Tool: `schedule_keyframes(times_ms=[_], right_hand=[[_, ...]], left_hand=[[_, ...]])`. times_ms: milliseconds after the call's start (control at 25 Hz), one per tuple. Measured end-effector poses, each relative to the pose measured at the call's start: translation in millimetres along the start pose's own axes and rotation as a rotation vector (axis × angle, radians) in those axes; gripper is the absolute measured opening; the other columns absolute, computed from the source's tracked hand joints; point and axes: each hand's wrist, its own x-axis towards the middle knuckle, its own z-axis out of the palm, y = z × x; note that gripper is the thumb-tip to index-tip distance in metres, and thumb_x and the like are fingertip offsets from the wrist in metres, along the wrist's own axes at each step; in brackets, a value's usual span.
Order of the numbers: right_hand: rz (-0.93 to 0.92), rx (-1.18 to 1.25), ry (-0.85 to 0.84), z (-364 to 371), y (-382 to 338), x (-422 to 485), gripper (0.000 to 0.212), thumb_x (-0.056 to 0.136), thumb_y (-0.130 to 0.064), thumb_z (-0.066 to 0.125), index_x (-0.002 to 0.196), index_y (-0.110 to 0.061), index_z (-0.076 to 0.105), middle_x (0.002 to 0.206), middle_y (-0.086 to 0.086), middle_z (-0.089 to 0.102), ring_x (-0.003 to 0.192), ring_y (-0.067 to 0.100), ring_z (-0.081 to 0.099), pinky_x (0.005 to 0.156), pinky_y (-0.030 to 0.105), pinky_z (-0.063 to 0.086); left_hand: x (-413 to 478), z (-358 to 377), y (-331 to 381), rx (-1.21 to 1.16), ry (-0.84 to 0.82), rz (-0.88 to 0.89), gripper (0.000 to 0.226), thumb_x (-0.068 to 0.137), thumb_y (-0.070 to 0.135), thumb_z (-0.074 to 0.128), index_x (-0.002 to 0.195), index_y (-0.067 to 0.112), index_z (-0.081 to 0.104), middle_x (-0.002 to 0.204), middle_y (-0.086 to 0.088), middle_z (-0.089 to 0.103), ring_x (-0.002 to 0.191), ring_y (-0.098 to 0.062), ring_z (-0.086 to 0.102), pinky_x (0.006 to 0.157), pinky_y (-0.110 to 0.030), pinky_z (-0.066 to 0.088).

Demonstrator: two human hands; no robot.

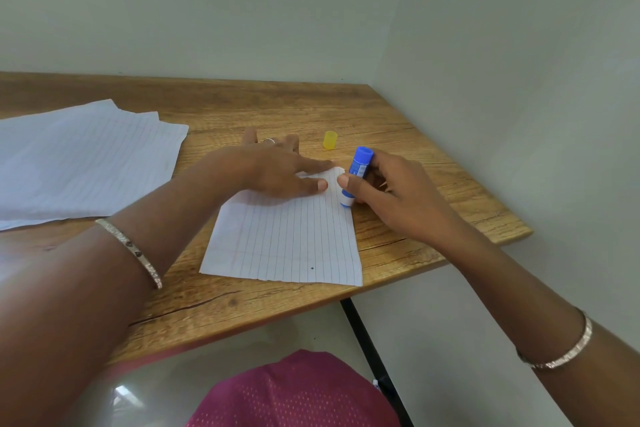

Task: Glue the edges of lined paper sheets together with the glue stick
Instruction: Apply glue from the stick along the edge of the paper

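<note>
A single lined paper sheet point(287, 243) lies on the wooden table point(398, 114) in front of me. My left hand point(280, 166) presses flat on its far end, fingers spread and straight. My right hand point(388, 191) grips a blue glue stick point(356, 173), tilted with its lower end down on the sheet's right edge near the far corner. The glue stick's yellow cap point(330, 140) stands on the table just beyond both hands.
A loose stack of lined sheets point(86, 159) lies at the left of the table. The table's right edge and front edge are close to the sheet. Walls stand behind and to the right. A black table leg point(370, 350) runs below.
</note>
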Motion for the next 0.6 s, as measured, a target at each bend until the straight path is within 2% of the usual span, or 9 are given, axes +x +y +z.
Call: schedule_keyframes(times_ms=[280, 400, 520, 600], right_hand=[[-0.084, 0.008, -0.02, -5, -12, -28, 0.016, 0.095, -0.049, 0.059, 0.085, -0.038, 0.053, 0.074, -0.017, 0.059, 0.075, 0.005, 0.059, 0.066, 0.016, 0.044], [-0.07, -0.016, -0.042, -5, -10, -38, 0.016, 0.096, -0.048, 0.06, 0.089, -0.034, 0.056, 0.076, -0.02, 0.056, 0.077, -0.003, 0.057, 0.063, 0.014, 0.045], [-0.063, 0.037, -0.061, -8, -9, -42, 0.023, 0.096, -0.047, 0.061, 0.085, -0.027, 0.06, 0.076, -0.012, 0.062, 0.074, 0.005, 0.06, 0.062, 0.023, 0.048], [-0.022, 0.104, -0.022, -9, -7, -33, 0.026, 0.096, -0.046, 0.062, 0.088, -0.021, 0.065, 0.08, -0.003, 0.07, 0.075, 0.013, 0.065, 0.069, 0.032, 0.052]], left_hand=[[-4, 1, 5, 0.009, 0.01, -0.02, 0.086, 0.07, 0.089, 0.018, 0.15, 0.058, 0.005, 0.153, -0.01, 0.03, 0.143, -0.034, 0.03, 0.116, -0.062, 0.009], [-4, 2, 2, -0.004, 0.02, -0.032, 0.094, 0.062, 0.09, 0.014, 0.15, 0.058, 0.006, 0.154, -0.01, 0.028, 0.144, -0.035, 0.03, 0.115, -0.062, 0.009], [-4, 4, -1, -0.015, 0.04, -0.04, 0.094, 0.062, 0.091, 0.014, 0.15, 0.058, 0.007, 0.153, -0.01, 0.029, 0.142, -0.035, 0.032, 0.115, -0.061, 0.011], [-3, 6, -4, -0.021, 0.054, -0.042, 0.095, 0.061, 0.093, 0.012, 0.149, 0.058, 0.008, 0.151, -0.01, 0.031, 0.141, -0.034, 0.034, 0.114, -0.061, 0.011]])
